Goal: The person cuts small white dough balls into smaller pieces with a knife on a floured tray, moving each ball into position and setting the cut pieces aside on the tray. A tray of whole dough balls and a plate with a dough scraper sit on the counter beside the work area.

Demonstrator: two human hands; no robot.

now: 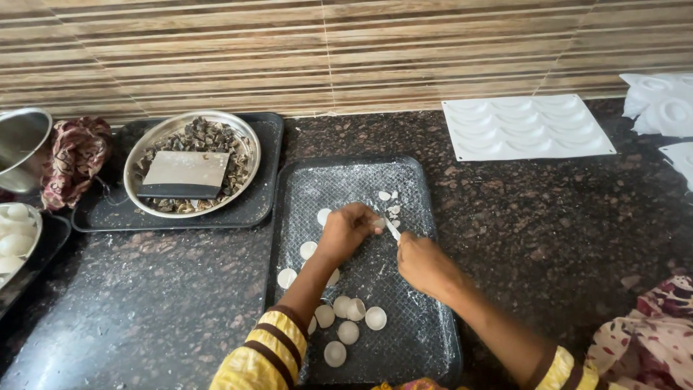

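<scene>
Over the dark tray [426,339], her left hand [348,230] pinched a small white shell [380,223]; the right hand [424,261] gripped a thin blade [392,230] touching it; trimmings [390,202] lay at twelve o'clock; more shells [349,318] at six; bare mesh toward the right rim.

Dark speckled granite counter [180,289] fills near and middle ground. Far wall [325,50] tiled in horizontal brown-and-cream stripes, thin grout lines between tiles. Even, soft light.

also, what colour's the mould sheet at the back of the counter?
White, with rows of crescent-shaped hollows. The mould sheet shows best in the head view, lying flat on the dark speckled counter.
</scene>
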